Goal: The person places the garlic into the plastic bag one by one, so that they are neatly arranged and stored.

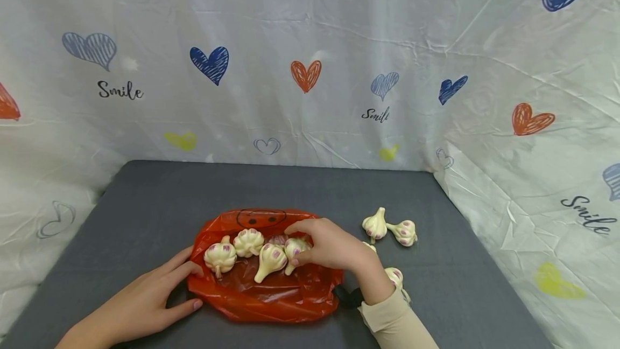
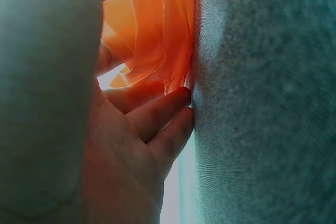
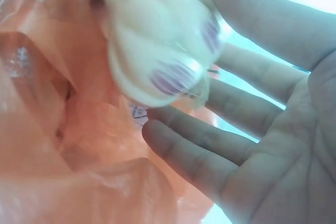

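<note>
A red plastic bag (image 1: 271,306) lies with its mouth spread wide on the dark table. Several pale garlic bulbs with purple patches, among them a left one (image 1: 220,256) and a middle one (image 1: 271,260), sit in the bag's mouth. My right hand (image 1: 329,244) pinches another garlic bulb (image 3: 157,51) between thumb and fingers, at the bag's right side. My left hand (image 1: 150,295) rests against the bag's left edge, fingers extended and touching the red plastic (image 2: 157,30). A purplish bulb deeper inside is partly hidden.
To the right of the bag lie more garlic bulbs: two near each other (image 1: 375,224), and others partly covered by my right wrist, including one beside the sleeve (image 1: 395,278). A white cloth (image 1: 300,26) printed with hearts hangs behind the table.
</note>
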A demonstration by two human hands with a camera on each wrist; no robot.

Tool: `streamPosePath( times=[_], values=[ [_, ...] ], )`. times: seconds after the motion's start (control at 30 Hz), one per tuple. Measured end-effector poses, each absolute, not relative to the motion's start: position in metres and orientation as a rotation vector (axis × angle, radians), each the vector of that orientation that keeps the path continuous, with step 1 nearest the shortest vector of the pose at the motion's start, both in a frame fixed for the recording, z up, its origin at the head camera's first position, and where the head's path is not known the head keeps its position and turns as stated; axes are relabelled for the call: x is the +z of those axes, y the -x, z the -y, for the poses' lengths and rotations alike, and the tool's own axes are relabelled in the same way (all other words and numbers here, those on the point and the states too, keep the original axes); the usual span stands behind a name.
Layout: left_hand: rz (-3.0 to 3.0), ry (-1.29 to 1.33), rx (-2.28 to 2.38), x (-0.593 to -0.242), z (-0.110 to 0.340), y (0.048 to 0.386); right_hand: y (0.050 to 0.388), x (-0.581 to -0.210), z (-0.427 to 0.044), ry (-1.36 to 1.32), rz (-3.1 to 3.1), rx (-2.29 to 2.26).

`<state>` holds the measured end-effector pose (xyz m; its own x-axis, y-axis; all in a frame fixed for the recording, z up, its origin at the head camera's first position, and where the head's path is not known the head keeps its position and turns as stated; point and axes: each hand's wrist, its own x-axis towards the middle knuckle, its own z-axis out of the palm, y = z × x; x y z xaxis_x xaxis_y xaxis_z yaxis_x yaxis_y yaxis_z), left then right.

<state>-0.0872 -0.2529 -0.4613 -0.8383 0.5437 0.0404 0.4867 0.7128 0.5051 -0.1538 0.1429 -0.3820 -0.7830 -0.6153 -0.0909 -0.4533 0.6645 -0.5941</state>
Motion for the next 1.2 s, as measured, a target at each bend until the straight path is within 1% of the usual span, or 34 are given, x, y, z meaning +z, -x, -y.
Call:
streamPosePath(
  times=[0.6, 0.87, 1.03, 1.2],
  values=[
    [-2.814, -0.858, 0.774, -0.463, 0.253, 0.087, 0.147, -0.364, -0.156, 0.867, -2.625, -0.912],
    [-2.814, -0.871, 0.776, -0.466, 0.254, 0.089, 0.147, -0.357, -0.169, 0.82, -2.647, -1.073],
    [-2.819, -0.84, 0.77, -0.466, 0.254, 0.089, 0.149, -0.354, -0.179, 0.807, -2.709, -1.074],
    [-2.819, -0.862, 0.763, -0.465, 0.253, 0.088, 0.149, -0.35, -0.19, 0.751, -2.762, -1.062]
  ],
)
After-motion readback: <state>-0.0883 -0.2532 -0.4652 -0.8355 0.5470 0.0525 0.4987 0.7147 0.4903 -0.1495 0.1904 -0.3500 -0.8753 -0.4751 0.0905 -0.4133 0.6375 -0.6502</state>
